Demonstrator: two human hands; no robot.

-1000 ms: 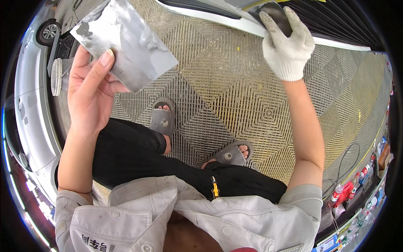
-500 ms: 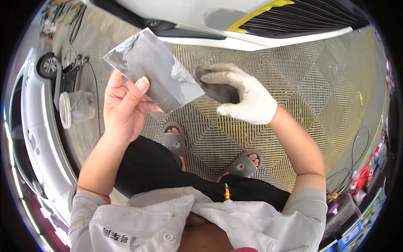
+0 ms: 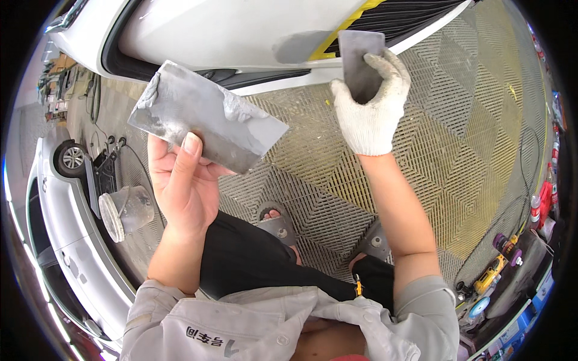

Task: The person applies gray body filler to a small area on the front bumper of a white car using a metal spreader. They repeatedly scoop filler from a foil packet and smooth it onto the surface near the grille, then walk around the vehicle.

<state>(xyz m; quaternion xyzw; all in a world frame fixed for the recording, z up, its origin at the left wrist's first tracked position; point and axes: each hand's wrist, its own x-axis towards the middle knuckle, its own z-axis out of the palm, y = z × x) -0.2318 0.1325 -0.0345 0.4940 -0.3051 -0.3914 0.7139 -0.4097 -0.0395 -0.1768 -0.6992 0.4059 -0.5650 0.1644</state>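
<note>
My bare left hand (image 3: 185, 192) grips a flat, rectangular grey putty board (image 3: 201, 123) by its near edge, thumb on top. Lumps of grey putty (image 3: 241, 109) cling to its right part and its left end. My right hand (image 3: 376, 120), in a white knit glove, is closed around a dark grey putty spreader (image 3: 362, 53), its straight edge pointing away from me. The spreader's far end overlaps the yellow masking tape (image 3: 330, 45) on the white car body panel (image 3: 211, 36) in this view; contact cannot be made out. A matte grey patch (image 3: 296, 48) lies left of the tape.
Black slatted covering (image 3: 415, 21) lies beyond the tape. A silver car (image 3: 75, 222), a translucent bucket (image 3: 129, 210) and a floor jack (image 3: 105, 165) are at left. Plastic grating (image 3: 445, 162) covers the floor. At right are a yellow-and-black power tool (image 3: 490, 274) and several bottles.
My right hand has moved away from the putty board, forward toward the car, and the spreader has turned to point forward. The board stays in my left hand. The view has shifted.
</note>
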